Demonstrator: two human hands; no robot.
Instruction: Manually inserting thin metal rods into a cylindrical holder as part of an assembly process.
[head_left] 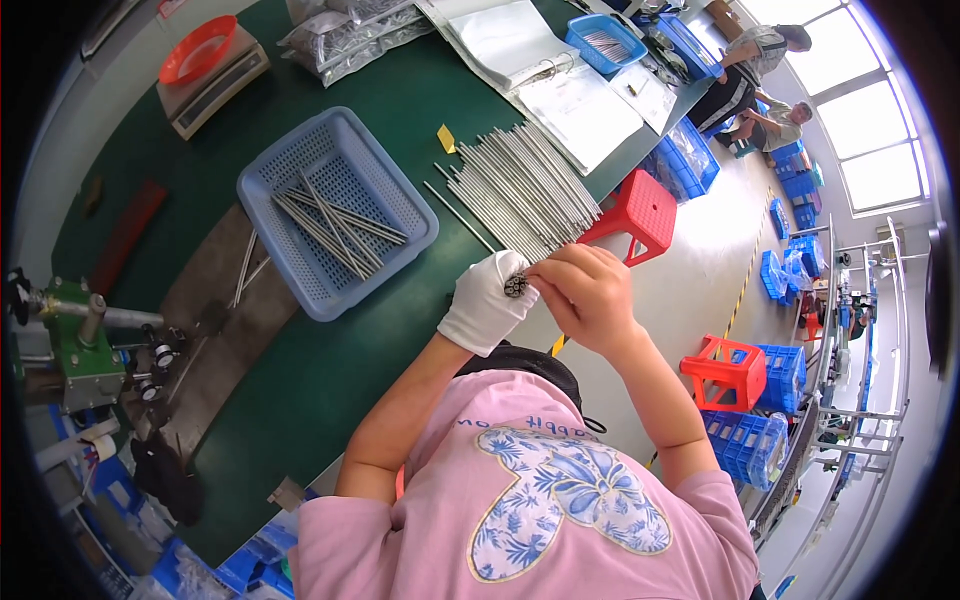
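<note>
- Just one view: a head-worn fisheye, looking steeply down over the person's pink shirt.
- It faces the green-topped workbench (330,350), close in, filling the picture's left and centre.
- Right of the bench, floor and windows curve off toward the rim.

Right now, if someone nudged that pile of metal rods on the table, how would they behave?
The rods look thin, round and smooth, so they would probably roll or slide apart on the flat green table. They lie straight, so likely stiff. Loose and parallel near the edge, some could drop off.
</note>
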